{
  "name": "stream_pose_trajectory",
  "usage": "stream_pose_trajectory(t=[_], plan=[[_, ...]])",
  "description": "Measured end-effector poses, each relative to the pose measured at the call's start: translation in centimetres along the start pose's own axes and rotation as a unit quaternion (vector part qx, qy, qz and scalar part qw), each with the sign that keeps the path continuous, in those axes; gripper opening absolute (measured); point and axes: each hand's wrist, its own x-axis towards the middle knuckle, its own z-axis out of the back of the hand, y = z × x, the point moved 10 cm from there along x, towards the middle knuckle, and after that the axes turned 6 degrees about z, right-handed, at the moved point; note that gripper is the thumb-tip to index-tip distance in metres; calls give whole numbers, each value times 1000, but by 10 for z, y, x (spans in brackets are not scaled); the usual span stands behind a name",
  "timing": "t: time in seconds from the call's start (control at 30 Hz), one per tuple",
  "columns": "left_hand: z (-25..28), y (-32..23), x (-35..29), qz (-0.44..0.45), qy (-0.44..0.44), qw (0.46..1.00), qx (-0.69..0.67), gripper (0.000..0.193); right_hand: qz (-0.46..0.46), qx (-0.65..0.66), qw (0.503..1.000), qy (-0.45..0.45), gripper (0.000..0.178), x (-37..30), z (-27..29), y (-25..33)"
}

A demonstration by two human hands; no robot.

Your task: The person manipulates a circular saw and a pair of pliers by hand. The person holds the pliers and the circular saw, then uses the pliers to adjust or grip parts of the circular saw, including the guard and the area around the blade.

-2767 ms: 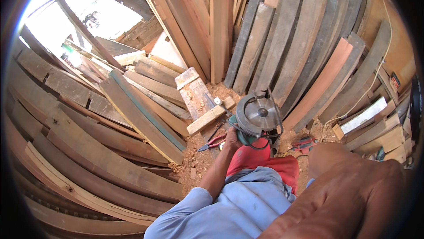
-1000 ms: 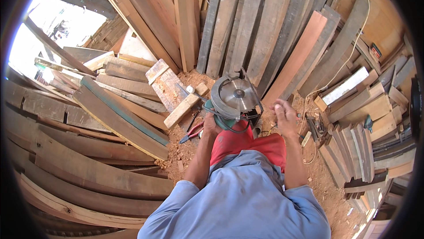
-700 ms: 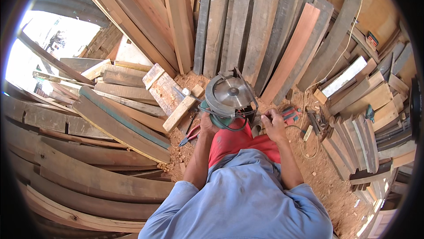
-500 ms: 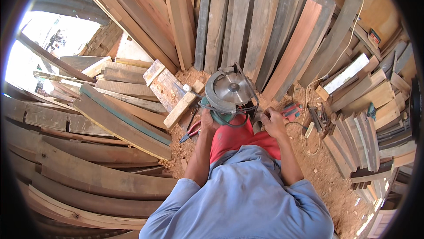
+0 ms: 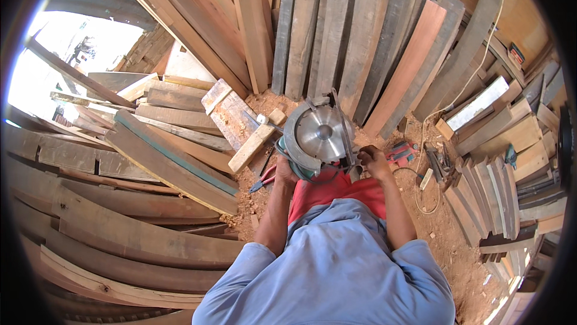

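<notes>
The stacked boards (image 5: 138, 235) to your left take up the lower left of the frame, their long edges bowed by the lens. A row of tall planks (image 5: 366, 42) leans across the top centre, one of them noticeably redder. Your blue shirt (image 5: 327, 259) fills the bottom centre. At left of centre a board with a teal band (image 5: 171, 162) slants down toward the sawdust on the floor. Your circular saw (image 5: 323, 134) sits just above the middle of the frame, its round blade facing up, right over your red shorts (image 5: 336, 191). Beside it, on the left, lies a short pale wooden block (image 5: 258, 140). Your left hand (image 5: 287, 170) is closed around the saw's green body at its lower left, the fingers partly hidden. Your right hand (image 5: 375, 162) is half curled at the saw's lower right; you can't tell here whether it touches the saw or pinches anything. A red and grey tool (image 5: 401, 152) lies just right of that hand, and red-handled pliers (image 5: 264, 179) lie left of your left wrist.
</notes>
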Motion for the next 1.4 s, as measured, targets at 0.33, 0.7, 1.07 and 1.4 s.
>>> stream_pose_trajectory(t=[0.33, 0.7, 1.07, 1.4], plan=[[8, 25, -33, 63, 109, 984, 125, 55, -15, 420, 906, 55, 28, 57, -65, 11], [-24, 29, -35, 3, 96, 976, 196, 59, -45, 472, 873, 114, 33, 54, -85, 28], [7, 42, -38, 66, 107, 988, 91, 61, -71, 468, 868, 152, 38, 45, -87, 42], [29, 57, -33, 125, 160, 978, 48, 61, -57, 457, 870, 175, 43, 50, -87, 74]])
